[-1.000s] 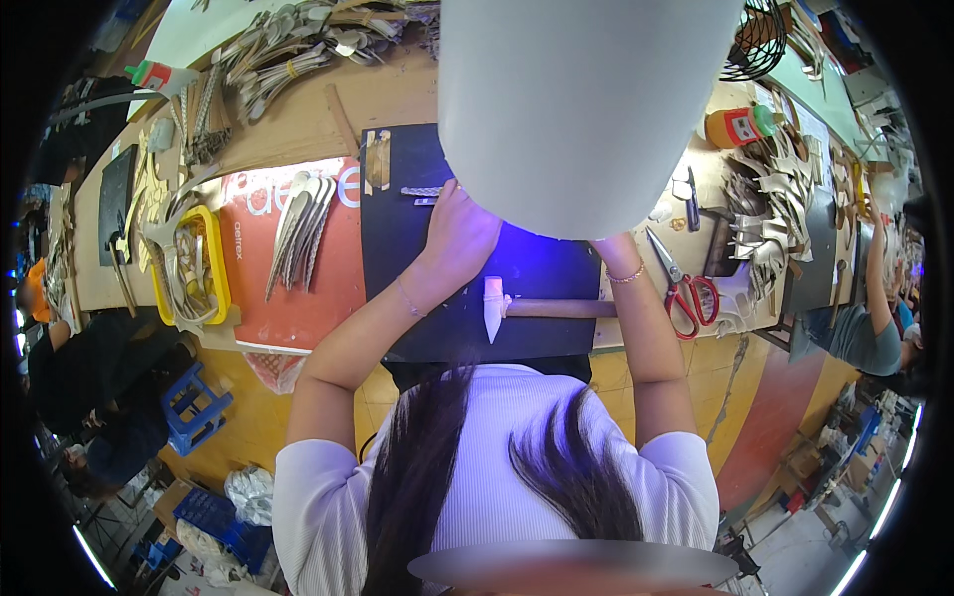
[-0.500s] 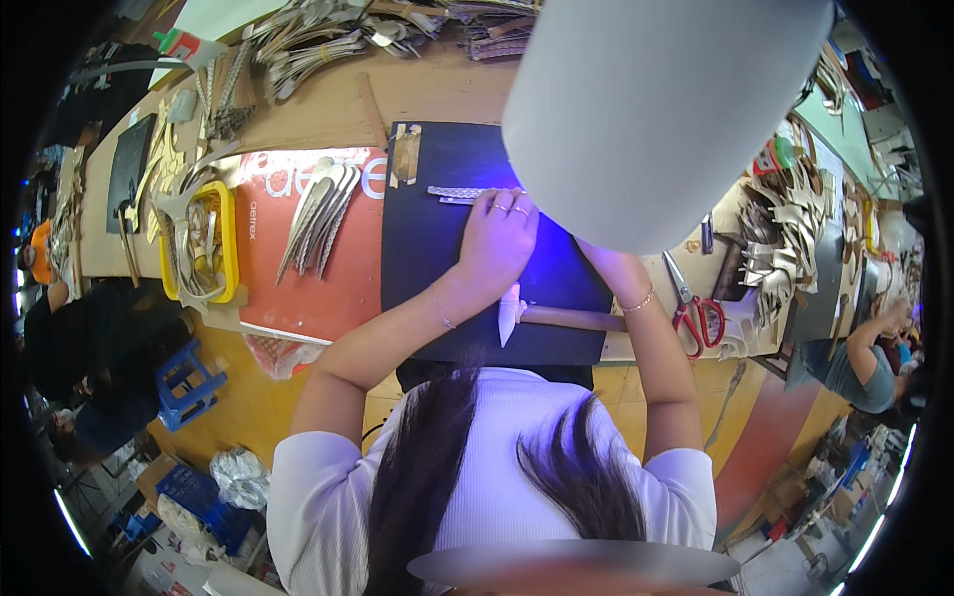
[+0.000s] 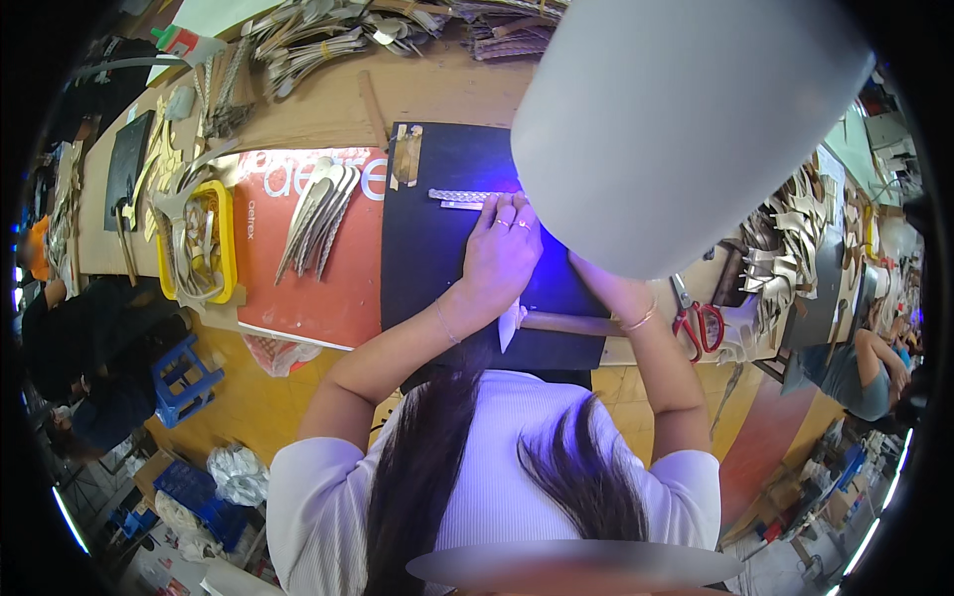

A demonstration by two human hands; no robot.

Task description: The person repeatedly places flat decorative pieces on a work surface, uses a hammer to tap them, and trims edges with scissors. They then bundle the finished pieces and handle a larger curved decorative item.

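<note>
My left hand [image 3: 504,248] is closed over the right end of a silvery braided strap [image 3: 462,196], its fingers bent and pressed together. The strap lies flat, left to right, on a black mat [image 3: 425,278], with a narrow pale strip alongside its near edge. My right hand [image 3: 608,286] reaches in from the right; a large grey-white lamp shade [image 3: 676,139] hides its fingers, so I cannot see what they touch. Just below my hands lies a hammer [image 3: 571,324], with a pale pointed head and a wooden handle toward my right wrist. Blue-violet light falls on the mat.
Left of the mat, a red printed sheet [image 3: 318,293] bears a fan of pale strap pieces [image 3: 323,209]. Beyond it stands a yellow basket [image 3: 231,243]. Red-handled scissors [image 3: 708,328] lie right. Strap bundles [image 3: 308,45] pile up at the back. A blue stool [image 3: 187,382] stands left.
My left hand has shifted slightly nearer, still at the strap's right end. The lamp shade now sits a little lower and farther right in view, covering more of my right hand.
</note>
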